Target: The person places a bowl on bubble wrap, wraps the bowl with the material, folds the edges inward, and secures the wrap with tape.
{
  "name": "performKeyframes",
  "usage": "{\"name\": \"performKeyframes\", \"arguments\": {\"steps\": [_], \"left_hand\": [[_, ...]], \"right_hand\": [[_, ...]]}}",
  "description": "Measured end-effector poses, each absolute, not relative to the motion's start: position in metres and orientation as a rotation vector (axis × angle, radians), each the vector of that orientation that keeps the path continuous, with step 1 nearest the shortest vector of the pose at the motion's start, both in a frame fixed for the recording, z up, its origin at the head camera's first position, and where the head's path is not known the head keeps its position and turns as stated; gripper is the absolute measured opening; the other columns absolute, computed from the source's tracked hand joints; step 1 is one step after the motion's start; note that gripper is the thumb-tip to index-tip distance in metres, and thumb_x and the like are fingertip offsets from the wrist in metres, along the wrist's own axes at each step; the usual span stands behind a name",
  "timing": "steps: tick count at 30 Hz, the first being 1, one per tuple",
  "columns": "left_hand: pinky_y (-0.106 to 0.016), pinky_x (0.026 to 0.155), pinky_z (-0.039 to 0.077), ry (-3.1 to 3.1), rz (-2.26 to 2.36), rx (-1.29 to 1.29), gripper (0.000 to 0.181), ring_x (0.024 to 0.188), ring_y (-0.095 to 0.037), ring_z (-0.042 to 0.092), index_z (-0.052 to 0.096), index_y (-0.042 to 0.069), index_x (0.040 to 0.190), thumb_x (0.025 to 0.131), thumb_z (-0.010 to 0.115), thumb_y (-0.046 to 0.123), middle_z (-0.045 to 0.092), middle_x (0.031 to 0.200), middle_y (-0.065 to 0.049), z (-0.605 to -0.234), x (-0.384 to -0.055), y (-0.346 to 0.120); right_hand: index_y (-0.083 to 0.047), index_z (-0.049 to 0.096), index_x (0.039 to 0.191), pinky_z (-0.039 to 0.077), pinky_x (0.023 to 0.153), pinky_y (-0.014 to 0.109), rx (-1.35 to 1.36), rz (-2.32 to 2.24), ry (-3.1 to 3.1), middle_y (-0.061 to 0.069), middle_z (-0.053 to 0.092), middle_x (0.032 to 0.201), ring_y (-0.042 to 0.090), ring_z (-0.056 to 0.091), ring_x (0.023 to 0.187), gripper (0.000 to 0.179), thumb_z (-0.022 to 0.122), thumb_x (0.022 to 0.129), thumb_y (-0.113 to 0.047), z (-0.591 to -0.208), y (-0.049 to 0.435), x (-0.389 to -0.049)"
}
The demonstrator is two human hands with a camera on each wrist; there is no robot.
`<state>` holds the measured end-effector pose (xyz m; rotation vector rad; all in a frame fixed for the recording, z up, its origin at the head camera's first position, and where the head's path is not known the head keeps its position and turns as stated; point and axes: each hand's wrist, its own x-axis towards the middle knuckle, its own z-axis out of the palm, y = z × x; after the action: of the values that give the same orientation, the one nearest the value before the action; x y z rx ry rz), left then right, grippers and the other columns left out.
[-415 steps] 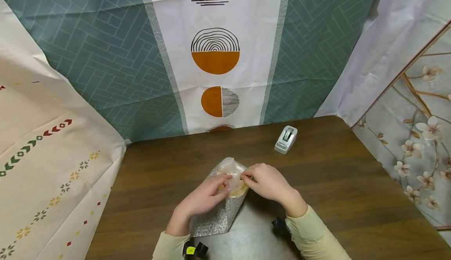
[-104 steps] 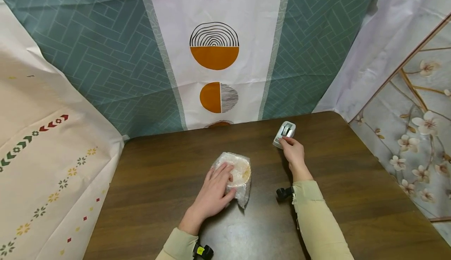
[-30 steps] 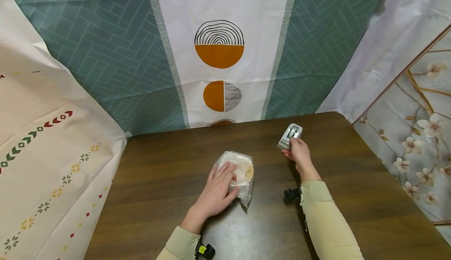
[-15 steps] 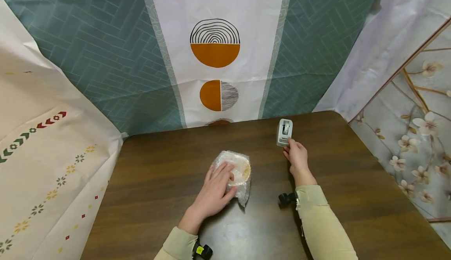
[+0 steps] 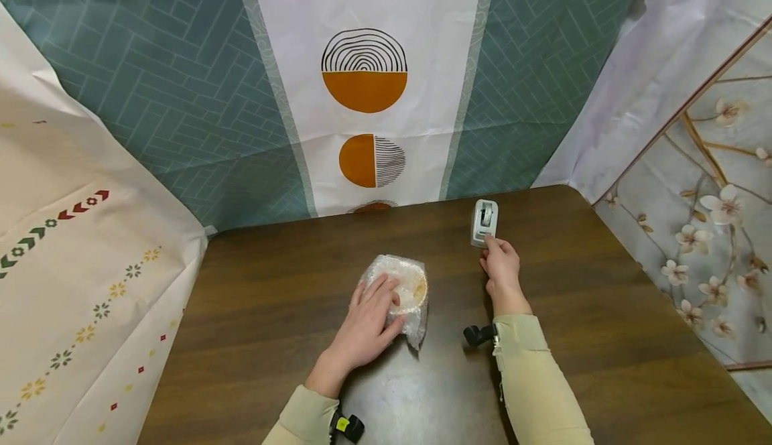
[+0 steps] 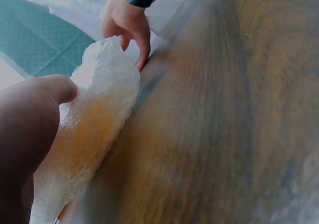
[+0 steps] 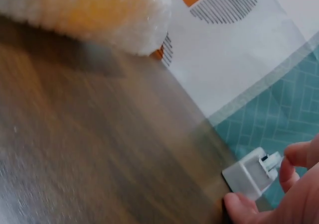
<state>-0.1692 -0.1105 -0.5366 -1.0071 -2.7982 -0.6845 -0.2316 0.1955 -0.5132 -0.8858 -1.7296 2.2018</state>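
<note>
A bundle wrapped in bubble wrap [image 5: 405, 285], orange-tan inside, lies near the middle of the brown table [image 5: 265, 297]. My left hand [image 5: 375, 305] rests on top of it, fingers laid flat; the left wrist view shows the thumb [image 6: 30, 124] against the bundle [image 6: 97, 119]. A small grey tape dispenser [image 5: 484, 221] stands behind and to the right. My right hand [image 5: 493, 252] reaches its near end. In the right wrist view the thumb and a finger of that hand [image 7: 264, 180] pinch the dispenser [image 7: 247, 175] at its cutter end.
Patterned cloths hang behind the table [image 5: 362, 96] and drape at the left [image 5: 90, 264] and right [image 5: 693, 197]. Black wrist mounts sit at both sleeves [image 5: 476, 334]. Bare wood lies left of the bundle and right of the dispenser.
The dispenser has turned from slanted to pointing straight away, with the right hand staying at its near end. The left hand has stayed on the bundle.
</note>
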Motion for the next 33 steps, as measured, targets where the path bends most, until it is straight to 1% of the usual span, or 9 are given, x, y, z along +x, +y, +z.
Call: {"name": "performKeyframes", "arguments": {"steps": [4, 8, 11, 15, 18, 23, 26, 29, 33], "left_hand": [[-0.066, 0.125, 0.018, -2.800, -0.680, -1.008, 0.020, 0.162, -0.022, 0.022, 0.056, 0.020, 0.114, 0.110, 0.058, 0.039, 0.044, 0.167, 0.000, -0.535, -0.170, -0.112], [-0.066, 0.125, 0.017, -2.798, -0.691, -1.001, 0.019, 0.162, -0.022, 0.022, 0.056, 0.020, 0.114, 0.109, 0.059, 0.039, 0.044, 0.166, 0.000, -0.536, -0.170, -0.111], [-0.066, 0.125, 0.018, -2.797, -0.689, -0.998, 0.019, 0.162, -0.022, 0.022, 0.056, 0.021, 0.114, 0.109, 0.059, 0.039, 0.044, 0.167, 0.000, -0.536, -0.170, -0.110], [-0.066, 0.125, 0.019, -2.794, -0.684, -1.001, 0.019, 0.162, -0.022, 0.022, 0.055, 0.021, 0.115, 0.110, 0.058, 0.039, 0.044, 0.167, 0.000, -0.537, -0.170, -0.110], [-0.066, 0.125, 0.018, -2.792, -0.698, -0.995, 0.018, 0.162, -0.022, 0.022, 0.056, 0.021, 0.114, 0.109, 0.059, 0.038, 0.045, 0.166, 0.000, -0.538, -0.169, -0.109], [-0.065, 0.125, 0.017, -2.798, -0.703, -0.988, 0.018, 0.162, -0.022, 0.022, 0.056, 0.021, 0.114, 0.110, 0.058, 0.038, 0.045, 0.166, 0.001, -0.538, -0.169, -0.109], [-0.065, 0.125, 0.017, -2.800, -0.710, -1.003, 0.018, 0.162, -0.023, 0.022, 0.056, 0.020, 0.115, 0.110, 0.057, 0.038, 0.044, 0.166, 0.001, -0.537, -0.168, -0.109], [-0.065, 0.125, 0.017, -2.801, -0.712, -1.007, 0.019, 0.162, -0.024, 0.022, 0.056, 0.020, 0.115, 0.110, 0.057, 0.038, 0.044, 0.166, 0.000, -0.536, -0.168, -0.109], [-0.065, 0.125, 0.017, -2.807, -0.695, -0.998, 0.019, 0.162, -0.023, 0.022, 0.056, 0.020, 0.115, 0.110, 0.057, 0.039, 0.045, 0.166, 0.000, -0.535, -0.169, -0.109]], "right_hand": [[-0.005, 0.057, 0.104, 0.047, 0.097, 0.034, -0.858, 2.186, -1.664, 0.007, 0.051, 0.110, 0.019, 0.050, 0.102, 0.020, 0.058, 0.109, -0.024, -0.512, 0.190, -0.230], [-0.007, 0.052, 0.087, 0.042, 0.085, 0.028, -0.871, 2.123, -1.636, 0.003, 0.050, 0.093, 0.016, 0.047, 0.086, 0.022, 0.056, 0.104, -0.020, -0.514, 0.190, -0.230], [-0.004, 0.055, 0.091, 0.043, 0.087, 0.029, -0.896, 2.113, -1.609, 0.005, 0.053, 0.096, 0.019, 0.050, 0.091, 0.024, 0.057, 0.103, -0.024, -0.516, 0.189, -0.231], [0.002, 0.059, 0.114, 0.049, 0.099, 0.031, -0.953, 2.150, -1.536, 0.010, 0.056, 0.114, 0.022, 0.058, 0.106, 0.041, 0.062, 0.106, -0.039, -0.518, 0.186, -0.230], [0.003, 0.061, 0.119, 0.055, 0.099, 0.032, -0.983, 2.168, -1.450, 0.011, 0.060, 0.116, 0.022, 0.066, 0.105, 0.045, 0.068, 0.105, -0.040, -0.519, 0.183, -0.230], [0.003, 0.063, 0.097, 0.061, 0.091, 0.033, -0.995, 2.162, -1.339, 0.011, 0.069, 0.101, 0.020, 0.074, 0.093, 0.027, 0.074, 0.100, -0.020, -0.527, 0.177, -0.233], [0.001, 0.060, 0.085, 0.062, 0.088, 0.033, -0.991, 2.144, -1.328, 0.006, 0.072, 0.087, 0.015, 0.074, 0.086, 0.023, 0.074, 0.098, -0.012, -0.530, 0.177, -0.234], [-0.003, 0.059, 0.078, 0.062, 0.084, 0.031, -0.974, 2.131, -1.350, 0.002, 0.073, 0.075, 0.012, 0.074, 0.080, 0.022, 0.072, 0.095, -0.007, -0.531, 0.178, -0.233], [-0.006, 0.058, 0.076, 0.062, 0.077, 0.026, -0.966, 2.115, -1.421, -0.001, 0.072, 0.073, 0.011, 0.073, 0.079, 0.022, 0.070, 0.094, -0.008, -0.532, 0.181, -0.233]]}}
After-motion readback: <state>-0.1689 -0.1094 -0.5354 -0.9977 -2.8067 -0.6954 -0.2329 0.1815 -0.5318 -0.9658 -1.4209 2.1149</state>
